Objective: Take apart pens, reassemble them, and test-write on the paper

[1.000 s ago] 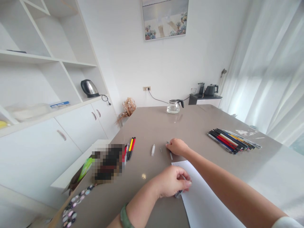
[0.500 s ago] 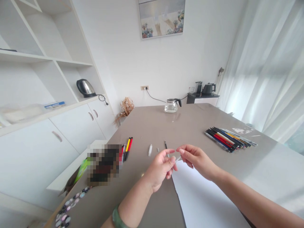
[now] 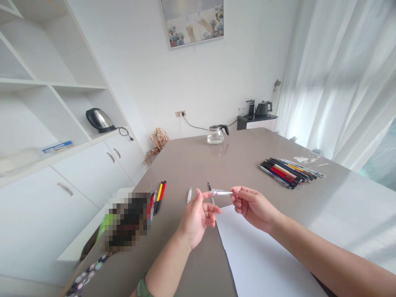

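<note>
My right hand (image 3: 253,206) pinches one end of a clear, silvery pen barrel (image 3: 222,192), held level above the table. At the barrel's other end is the stretched index finger of my left hand (image 3: 198,218); its thumb and other fingers stand apart. Behind the hands lies a thin pen refill with a dark end (image 3: 209,187), partly hidden. A short whitish translucent tube (image 3: 189,195) rests left of it. Below my right hand spreads a white sheet of paper (image 3: 262,255).
Many pens (image 3: 287,173) lie in a row on the table (image 3: 185,156) at right. Yellow and red pens (image 3: 161,196) lie at left by a blurred-out object (image 3: 128,222) and a bead string (image 3: 89,272). A glass pot (image 3: 215,135) stands at the far edge.
The hands have moved slightly apart, and the pen barrel now shows level between them, with its end in my right fingers. My left fingers have spread. The view has shifted right.
</note>
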Demonstrator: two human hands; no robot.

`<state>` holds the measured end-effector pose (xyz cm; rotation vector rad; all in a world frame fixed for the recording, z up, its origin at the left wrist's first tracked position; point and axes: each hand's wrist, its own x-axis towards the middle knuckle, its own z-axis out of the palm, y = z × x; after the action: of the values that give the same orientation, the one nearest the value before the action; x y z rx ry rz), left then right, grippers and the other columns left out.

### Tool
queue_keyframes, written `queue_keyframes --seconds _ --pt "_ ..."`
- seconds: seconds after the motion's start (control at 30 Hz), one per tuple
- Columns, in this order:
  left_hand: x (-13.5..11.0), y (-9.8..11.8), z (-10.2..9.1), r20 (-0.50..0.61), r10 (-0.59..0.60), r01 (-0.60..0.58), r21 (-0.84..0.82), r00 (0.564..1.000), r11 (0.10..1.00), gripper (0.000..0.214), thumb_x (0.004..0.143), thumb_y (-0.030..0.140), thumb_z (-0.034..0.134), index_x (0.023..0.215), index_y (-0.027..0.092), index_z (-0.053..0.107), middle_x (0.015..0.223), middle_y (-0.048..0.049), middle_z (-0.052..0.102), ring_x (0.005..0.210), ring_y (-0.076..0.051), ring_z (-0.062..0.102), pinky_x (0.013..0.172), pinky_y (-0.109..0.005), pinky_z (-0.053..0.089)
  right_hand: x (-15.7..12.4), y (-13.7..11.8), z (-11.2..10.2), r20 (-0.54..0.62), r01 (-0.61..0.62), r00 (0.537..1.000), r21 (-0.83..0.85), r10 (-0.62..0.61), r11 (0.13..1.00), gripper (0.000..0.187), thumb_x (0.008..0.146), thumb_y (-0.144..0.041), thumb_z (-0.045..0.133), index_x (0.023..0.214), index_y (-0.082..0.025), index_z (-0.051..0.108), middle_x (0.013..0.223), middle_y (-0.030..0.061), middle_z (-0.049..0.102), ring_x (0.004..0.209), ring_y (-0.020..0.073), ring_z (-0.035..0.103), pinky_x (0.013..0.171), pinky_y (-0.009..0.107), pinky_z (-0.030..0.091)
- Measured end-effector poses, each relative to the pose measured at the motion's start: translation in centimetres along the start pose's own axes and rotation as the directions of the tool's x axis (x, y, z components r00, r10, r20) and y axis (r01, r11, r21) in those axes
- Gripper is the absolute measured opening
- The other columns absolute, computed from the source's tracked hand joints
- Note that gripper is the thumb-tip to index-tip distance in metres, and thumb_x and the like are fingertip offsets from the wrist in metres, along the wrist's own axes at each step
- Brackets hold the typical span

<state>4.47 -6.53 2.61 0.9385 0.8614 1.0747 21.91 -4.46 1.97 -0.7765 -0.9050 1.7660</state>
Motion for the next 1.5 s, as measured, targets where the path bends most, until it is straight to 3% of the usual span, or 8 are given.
queue_keyframes --seconds 0.2,0.43,0.63,0.93,1.1,1.2,1.33,1.5 --pt "0.0 0.0 0.1 -0.013 0.011 -0.010 0.022 1.000 1.000 0.045 0.079 0.050 0.034 0.100 0.012 0.048 0.063 -0.0046 0.056 0.046 -0.008 0.044 0.042 -0.020 0.034 0.5 -0.4 -0.8 -0.007 -0.096 0.995 0.270 0.102 0.958 0.003 0.072 -0.019 0.053 0.072 -0.016 0.055 0.063 -0.0014 0.049 0.049 0.0049 0.039 0.044 0.018 0.033" --pt "-0.1 0.1 0.3 0.038 0.039 -0.042 0.093 0.999 0.995 0.037 0.079 0.041 0.043 0.104 0.015 0.049 0.067 -0.0025 0.053 0.049 -0.006 0.043 0.046 -0.019 0.034 0.0 0.4 -0.2 -0.001 -0.121 0.993 0.100 0.121 0.988 0.008 0.072 -0.022 0.054 0.070 -0.014 0.056 0.062 -0.0015 0.046 0.048 0.0043 0.034 0.041 0.017 0.026" --pt "-0.1 -0.3 0.0 0.013 -0.040 0.034 0.279 0.999 0.960 0.034 0.074 0.036 0.053 0.098 0.013 0.054 0.070 -0.0034 0.053 0.054 -0.007 0.044 0.050 -0.021 0.038 0.0 0.2 -0.2 -0.037 -0.090 0.995 -0.056 0.088 0.994 0.016 0.069 -0.029 0.059 0.071 -0.014 0.059 0.057 -0.0039 0.041 0.045 0.0036 0.028 0.040 0.019 0.021" --pt "-0.1 -0.7 0.0 0.023 -0.098 0.085 0.342 0.995 0.936 0.021 0.073 0.033 0.053 0.085 0.015 0.052 0.074 -0.0021 0.050 0.058 -0.009 0.048 0.058 -0.027 0.043 0.0 -0.5 -0.3 -0.012 -0.068 0.998 0.007 0.069 0.998 0.019 0.069 -0.018 0.054 0.085 -0.012 0.063 0.067 0.0025 0.050 0.054 0.0076 0.041 0.045 0.020 0.035" --pt "0.0 -0.8 -0.1 0.039 -0.085 0.075 0.217 0.996 0.973 0.016 0.078 0.033 0.046 0.084 0.019 0.044 0.072 -0.0002 0.049 0.055 -0.007 0.045 0.055 -0.023 0.038 0.2 -0.4 -0.8 0.010 -0.067 0.998 0.023 0.067 0.998 0.021 0.067 -0.011 0.054 0.087 -0.012 0.061 0.082 0.0070 0.057 0.067 0.0105 0.051 0.067 0.025 0.044" --pt "0.0 -0.9 0.0 0.060 -0.080 0.072 0.121 0.995 0.990 0.014 0.079 0.032 0.046 0.083 0.019 0.042 0.067 0.0026 0.043 0.052 -0.006 0.039 0.050 -0.020 0.032 0.2 -0.2 -0.7 0.033 -0.045 0.998 -0.049 0.047 0.998 0.022 0.068 -0.014 0.056 0.090 -0.013 0.060 0.086 0.0076 0.058 0.069 0.0107 0.053 0.074 0.028 0.043" --pt "-0.5 -0.5 0.5 0.131 -0.115 0.113 0.020 0.985 0.993 0.018 0.077 0.036 0.049 0.078 0.019 0.044 0.064 0.0045 0.035 0.052 -0.005 0.036 0.050 -0.020 0.031 -0.1 0.2 0.1 0.013 0.061 0.998 -0.266 -0.060 0.962 0.022 0.071 -0.024 0.056 0.091 -0.015 0.057 0.083 0.0061 0.060 0.060 0.0093 0.052 0.063 0.028 0.044" --pt "-1.0 -0.5 1.0 0.111 -0.157 0.147 0.098 0.981 0.984 0.026 0.068 0.037 0.060 0.081 0.015 0.051 0.066 0.0043 0.036 0.046 -0.003 0.028 0.044 -0.019 0.025 -0.8 0.8 1.1 0.019 0.197 0.976 -0.514 -0.218 0.835 0.020 0.074 -0.032 0.052 0.088 -0.018 0.054 0.076 0.0030 0.061 0.051 0.0077 0.045 0.050 0.024 0.039"
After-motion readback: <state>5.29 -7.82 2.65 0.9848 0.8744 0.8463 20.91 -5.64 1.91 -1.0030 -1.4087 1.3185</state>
